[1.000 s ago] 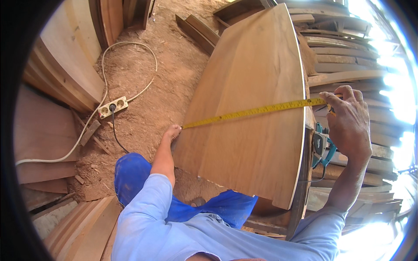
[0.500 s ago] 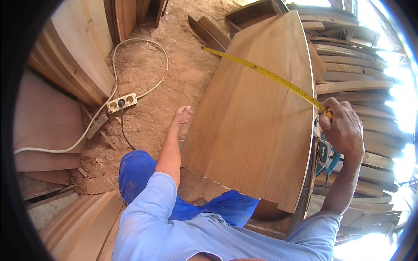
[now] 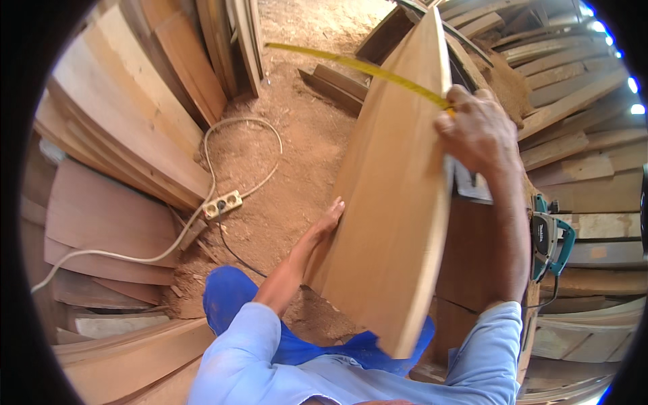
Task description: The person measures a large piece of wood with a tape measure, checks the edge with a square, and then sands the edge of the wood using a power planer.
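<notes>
A broad wooden panel [image 3: 385, 175] slopes in front of me, its thick right edge raised. My right hand [image 3: 480, 131] is closed round a tape measure [image 3: 450, 110] at that edge, its case mostly hidden by my fingers. The extended yellow blade [image 3: 364, 66] runs over the panel's far part, and its free end sticks out past the left side. My left hand [image 3: 325, 221] is at the panel's left edge, with part of its fingers hidden behind the wood.
A teal electric planer [image 3: 550, 237] rests at the right on the bench. A power strip [image 3: 223, 204] with a looping white cable lies on the sawdust-covered floor [image 3: 297, 142]. Stacked boards [image 3: 128, 101] stand at the left, and more curved planks [image 3: 580, 175] are piled at the right.
The panel has tilted, its right edge lifted. My left hand has moved right to its left edge. My right hand, with the tape measure, has moved farther away and left; the blade now hangs over the panel.
</notes>
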{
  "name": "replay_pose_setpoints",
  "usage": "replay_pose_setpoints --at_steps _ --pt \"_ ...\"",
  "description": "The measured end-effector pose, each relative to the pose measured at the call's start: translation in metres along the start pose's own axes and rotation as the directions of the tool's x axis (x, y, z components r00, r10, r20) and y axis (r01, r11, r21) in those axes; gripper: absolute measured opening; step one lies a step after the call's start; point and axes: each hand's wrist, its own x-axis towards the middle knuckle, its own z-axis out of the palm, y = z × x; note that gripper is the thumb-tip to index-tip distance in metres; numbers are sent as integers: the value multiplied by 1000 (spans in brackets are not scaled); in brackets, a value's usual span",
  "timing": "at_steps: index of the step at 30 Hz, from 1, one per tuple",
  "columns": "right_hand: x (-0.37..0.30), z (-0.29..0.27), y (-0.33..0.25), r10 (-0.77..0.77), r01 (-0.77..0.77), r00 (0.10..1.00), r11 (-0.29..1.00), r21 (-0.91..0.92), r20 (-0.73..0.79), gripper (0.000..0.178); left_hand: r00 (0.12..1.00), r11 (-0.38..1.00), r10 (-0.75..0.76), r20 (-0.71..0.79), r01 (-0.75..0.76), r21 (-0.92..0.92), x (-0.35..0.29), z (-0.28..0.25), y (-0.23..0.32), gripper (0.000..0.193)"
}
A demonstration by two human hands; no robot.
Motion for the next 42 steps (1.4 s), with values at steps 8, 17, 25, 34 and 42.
replay_pose_setpoints --at_steps 8,17,25,34,42 --pt "-4 -11 45 -74 -28 977 883 469 198 44 961 955 34 274 50 -292 -147 46 270 95" --pt "-48 -87 150 -40 -262 892 766 588 450 40 962 765 62 -264 124 632 -163 110 331 60" --pt "-7 -155 203 -43 -281 792 861 425 609 36 914 650 82 -398 254 716 -153 118 340 52" --pt "134 -162 166 45 -213 639 970 120 768 37 944 791 -198 -266 314 526 -151 128 372 69" --pt "343 -50 72 39 42 605 996 -81 795 33 957 854 -288 -27 269 444 -35 117 419 97"
